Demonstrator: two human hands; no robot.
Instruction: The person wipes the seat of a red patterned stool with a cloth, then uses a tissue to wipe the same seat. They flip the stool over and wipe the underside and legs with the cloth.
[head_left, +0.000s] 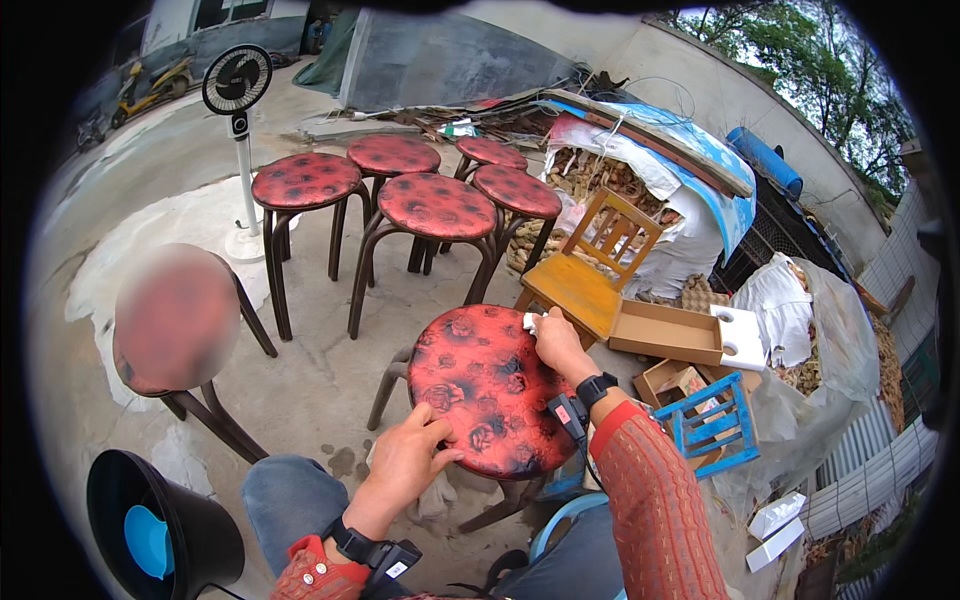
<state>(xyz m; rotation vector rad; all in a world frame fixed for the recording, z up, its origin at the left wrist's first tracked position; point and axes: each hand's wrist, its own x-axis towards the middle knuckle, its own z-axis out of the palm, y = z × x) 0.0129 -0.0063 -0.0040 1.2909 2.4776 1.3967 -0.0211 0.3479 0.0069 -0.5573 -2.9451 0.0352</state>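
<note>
Before me stands a round stool (491, 375) with a red and black rose-patterned seat and dark bent legs. My right hand (559, 345) pinches a small crumpled white cloth or tissue (531, 323) against the seat's far right edge. At the near left rim, my left hand (409, 454) rests with its fingers bent and the thumb apart; nothing shows between them. Both wrists wear black straps with small devices, one of them a box (568, 415) by the right wrist. Part of the stool's near legs is hidden below the seat.
Several similar stools (435, 204) stand ahead, another (180, 322) at left. A pedestal fan (244, 157) is behind. Left is a black bucket (217, 517) with a blue scoop (148, 541). Right are a yellow wooden chair (574, 289), a cardboard tray (664, 334) and a blue chair (709, 424).
</note>
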